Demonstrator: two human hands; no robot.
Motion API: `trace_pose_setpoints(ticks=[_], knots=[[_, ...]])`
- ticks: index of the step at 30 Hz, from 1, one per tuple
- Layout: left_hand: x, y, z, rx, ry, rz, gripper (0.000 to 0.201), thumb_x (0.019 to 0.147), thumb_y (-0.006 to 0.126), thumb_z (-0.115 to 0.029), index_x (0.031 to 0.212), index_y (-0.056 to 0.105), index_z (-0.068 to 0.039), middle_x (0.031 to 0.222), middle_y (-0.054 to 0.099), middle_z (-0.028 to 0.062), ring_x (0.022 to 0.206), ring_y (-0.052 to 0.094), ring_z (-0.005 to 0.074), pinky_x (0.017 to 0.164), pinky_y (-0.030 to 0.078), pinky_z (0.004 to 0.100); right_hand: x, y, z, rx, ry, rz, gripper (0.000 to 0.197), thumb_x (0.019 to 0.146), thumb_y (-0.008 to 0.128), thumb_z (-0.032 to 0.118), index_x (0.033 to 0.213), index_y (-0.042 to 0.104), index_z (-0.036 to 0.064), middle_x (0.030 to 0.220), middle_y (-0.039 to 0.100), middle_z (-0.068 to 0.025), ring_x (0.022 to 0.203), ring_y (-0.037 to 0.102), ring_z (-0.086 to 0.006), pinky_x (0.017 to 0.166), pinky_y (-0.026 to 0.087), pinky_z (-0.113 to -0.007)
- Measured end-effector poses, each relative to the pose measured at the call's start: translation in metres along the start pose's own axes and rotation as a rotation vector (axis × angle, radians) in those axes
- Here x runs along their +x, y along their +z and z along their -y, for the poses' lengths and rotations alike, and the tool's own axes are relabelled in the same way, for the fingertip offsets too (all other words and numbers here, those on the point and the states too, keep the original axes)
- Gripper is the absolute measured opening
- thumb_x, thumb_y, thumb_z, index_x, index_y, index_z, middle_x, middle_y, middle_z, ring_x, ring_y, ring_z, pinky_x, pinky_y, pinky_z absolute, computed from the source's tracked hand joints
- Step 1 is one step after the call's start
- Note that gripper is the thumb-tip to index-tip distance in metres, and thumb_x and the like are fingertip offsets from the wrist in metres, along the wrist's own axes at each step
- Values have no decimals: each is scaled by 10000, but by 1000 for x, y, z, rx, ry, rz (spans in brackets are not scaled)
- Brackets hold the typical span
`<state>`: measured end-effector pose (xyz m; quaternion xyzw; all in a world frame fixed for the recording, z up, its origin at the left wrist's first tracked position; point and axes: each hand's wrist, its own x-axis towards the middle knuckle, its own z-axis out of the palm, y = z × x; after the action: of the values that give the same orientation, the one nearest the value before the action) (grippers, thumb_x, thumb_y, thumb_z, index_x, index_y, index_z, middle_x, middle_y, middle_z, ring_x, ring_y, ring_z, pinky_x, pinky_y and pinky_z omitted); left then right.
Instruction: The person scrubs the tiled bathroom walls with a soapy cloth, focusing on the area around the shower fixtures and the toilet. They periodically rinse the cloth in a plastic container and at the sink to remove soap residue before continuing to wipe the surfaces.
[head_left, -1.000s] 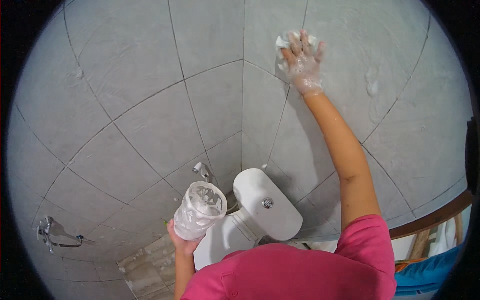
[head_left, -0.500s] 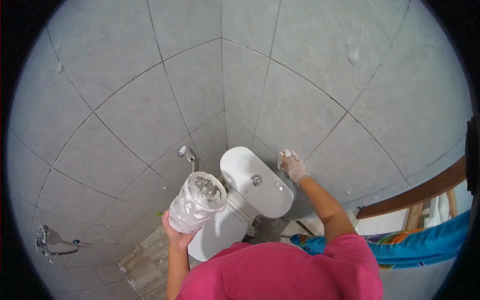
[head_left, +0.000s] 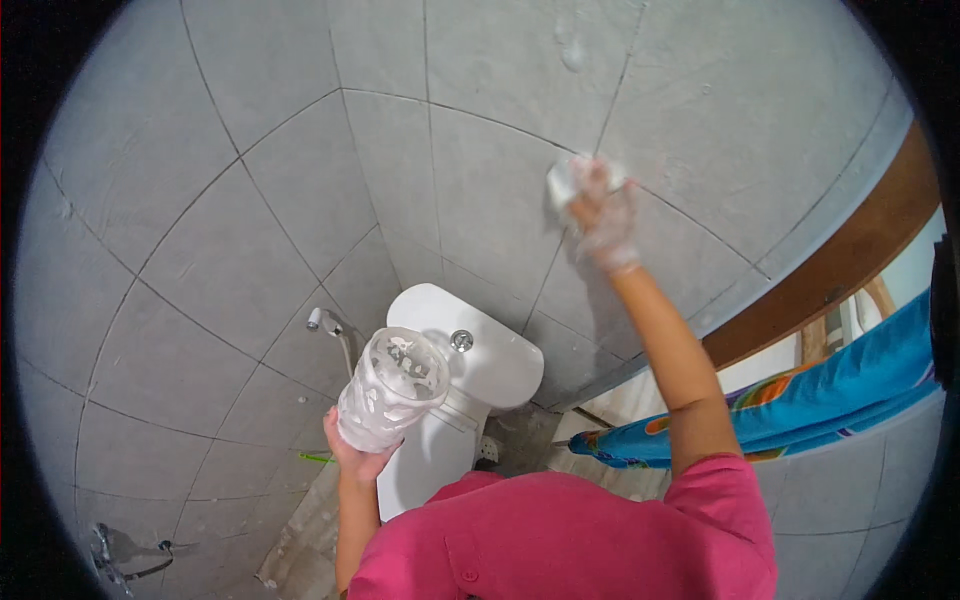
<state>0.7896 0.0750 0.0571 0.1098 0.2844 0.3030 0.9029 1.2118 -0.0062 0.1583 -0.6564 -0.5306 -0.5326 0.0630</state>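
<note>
Bathroom: white toilet (head_left: 490, 370), tiled walls (head_left: 490, 200)

blurred right hand (head_left: 607, 222), partly covered toilet (head_left: 422, 465)

the hand's white wad (head_left: 565, 186) is too smeared to identify. a foamy container (head_left: 388, 408) hides part of the left hand (head_left: 358, 459), a pink shirt (head_left: 570, 540) the toilet's near end. the blue cloth (head_left: 835, 385) is cropped at right.

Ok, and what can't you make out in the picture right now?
All in the head view:
- Right hand: its fingers are smeared by blur.
- White wad under it: blurred and partly covered by that hand, so cloth or sponge can't be told.
- Clear container in the left hand: its underside faces away from the camera.
- Toilet: front end hidden by the pink shirt.
- Blue patterned cloth: right end cut off by the dark lens border.
</note>
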Motion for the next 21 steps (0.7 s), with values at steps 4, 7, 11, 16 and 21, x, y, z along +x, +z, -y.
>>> trace_pose_setpoints(ticks=[4,7,11,16,21], knots=[[3,8,5,40,-63,22,567,724,386,-571,1160,453,-214,1128,513,44,944,542,267,534,476,419,-116,37,55,382,17,923,453,828,429,221,1265,379,114,1369,277,-74,1217,329,-221,1043,179,-398],[-3,14,6,77,-44,36,567,724,386,-574,1157,456,-216,1132,510,42,938,543,265,523,471,415,-167,16,49,431,-172,886,423,830,436,231,1237,415,118,1379,257,-24,1198,355,-171,1046,177,-401],[-3,21,8,121,-62,-90,572,716,387,-583,1147,463,-214,1105,518,33,887,551,258,495,451,403,-182,-18,7,223,-73,820,428,835,424,264,1244,406,136,1385,250,18,1247,284,-129,1036,152,-447],[3,24,16,128,-92,-114,572,717,381,-584,1137,467,-205,1068,529,38,829,557,260,467,433,394,-88,-63,-78,20,403,-34,533,817,426,347,1314,281,222,1388,246,12,1299,184,-212,1020,114,-493],[11,30,23,158,-135,-37,574,728,379,-578,1143,464,-190,1077,526,56,837,556,272,464,434,394,-37,-109,-103,-286,531,-377,528,797,460,319,1300,328,221,1373,255,-74,1268,229,-294,1008,187,-466]])
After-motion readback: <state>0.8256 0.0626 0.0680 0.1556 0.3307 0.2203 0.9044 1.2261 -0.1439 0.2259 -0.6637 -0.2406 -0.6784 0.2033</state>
